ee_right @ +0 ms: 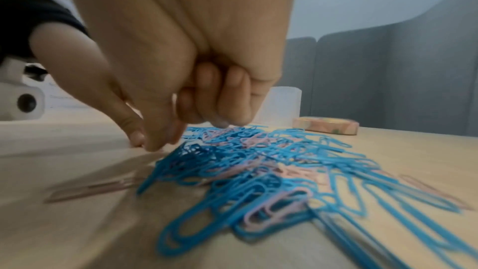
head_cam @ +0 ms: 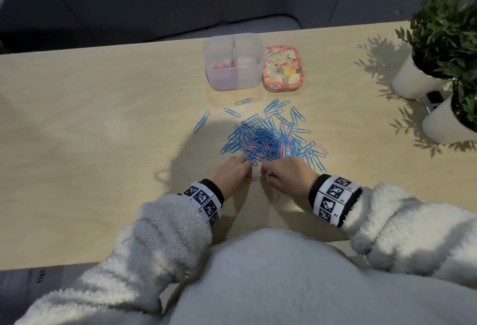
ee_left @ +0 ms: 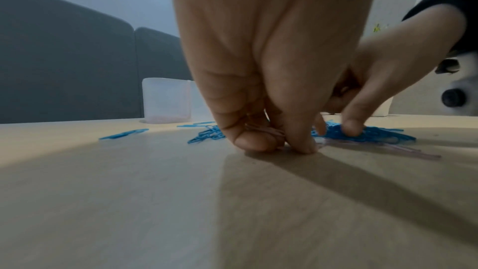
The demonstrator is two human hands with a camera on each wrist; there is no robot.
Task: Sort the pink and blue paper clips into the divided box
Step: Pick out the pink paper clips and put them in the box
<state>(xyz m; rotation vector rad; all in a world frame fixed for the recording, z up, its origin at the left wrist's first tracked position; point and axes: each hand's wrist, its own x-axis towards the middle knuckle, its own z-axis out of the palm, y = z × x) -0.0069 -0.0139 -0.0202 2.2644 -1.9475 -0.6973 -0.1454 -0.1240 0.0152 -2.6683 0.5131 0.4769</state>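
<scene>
A heap of blue and pink paper clips (head_cam: 268, 138) lies mid-table. Behind it stands the translucent divided box (head_cam: 233, 76), with pink clips in its left compartment. My left hand (head_cam: 247, 167) is at the heap's near edge, thumb and fingers (ee_left: 248, 142) down on the table and pinching pink clips (ee_left: 264, 130). My right hand (head_cam: 265, 172) is close beside it. Its index fingertip (ee_left: 349, 128) presses on blue clips (ee_left: 375, 133), and its other fingers (ee_right: 227, 99) are curled under. Whether it pinches a clip is hidden.
A floral lid (head_cam: 283, 69) lies right of the box. Two potted plants in white pots (head_cam: 415, 79) (head_cam: 446, 123) stand at the far right with a small dark device (head_cam: 433, 98) between them. Loose pink clips (head_cam: 276, 195) (ee_right: 90, 188) lie near my hands.
</scene>
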